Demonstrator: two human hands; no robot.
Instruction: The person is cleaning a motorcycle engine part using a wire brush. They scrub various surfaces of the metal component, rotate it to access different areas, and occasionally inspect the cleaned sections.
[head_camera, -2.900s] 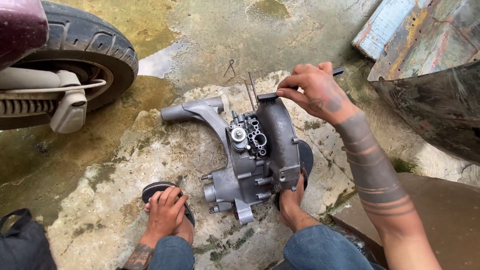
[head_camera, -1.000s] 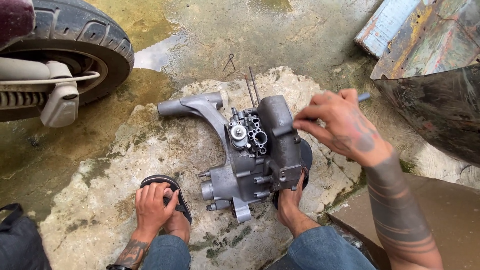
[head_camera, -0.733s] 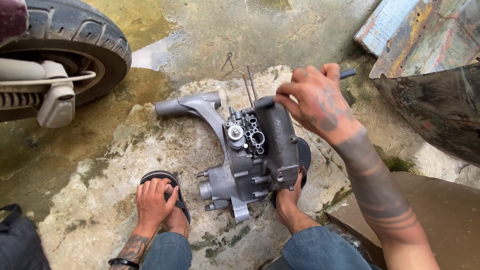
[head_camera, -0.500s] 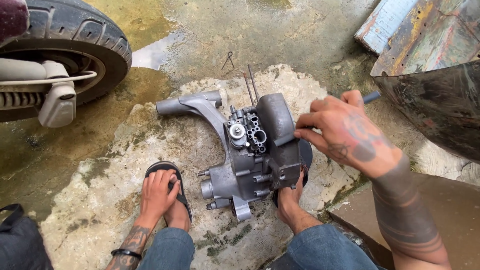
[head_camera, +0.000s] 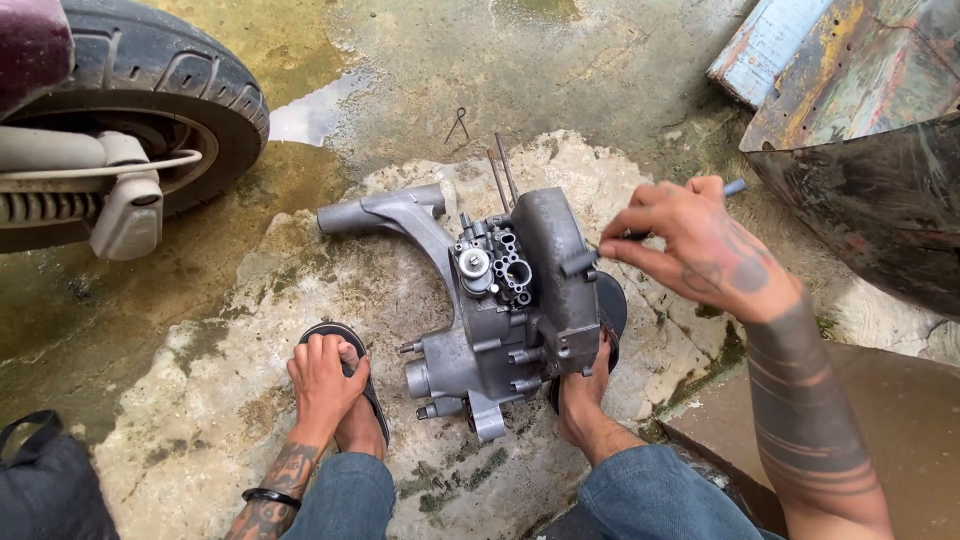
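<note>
Right hand (head_camera: 700, 250) pinches a thin tool (head_camera: 735, 187) at the right side of the grey scooter engine (head_camera: 510, 300). Left hand (head_camera: 320, 375) lies flat on a foot, left of the engine.

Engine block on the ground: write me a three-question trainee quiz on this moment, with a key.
1. True or false: the left hand rests on the person's own sandalled foot, not on the engine block.
2. Which does the right hand hold against the block's right side? A) a slim hand tool B) a hammer C) a rag
3. Fill in: at the upper left, beside a puddle, stands a scooter's ____.

Key: 1 true; 2 A; 3 tyre (wheel). The tool's tip is hidden behind the fingers, so its exact kind cannot be told.
</note>
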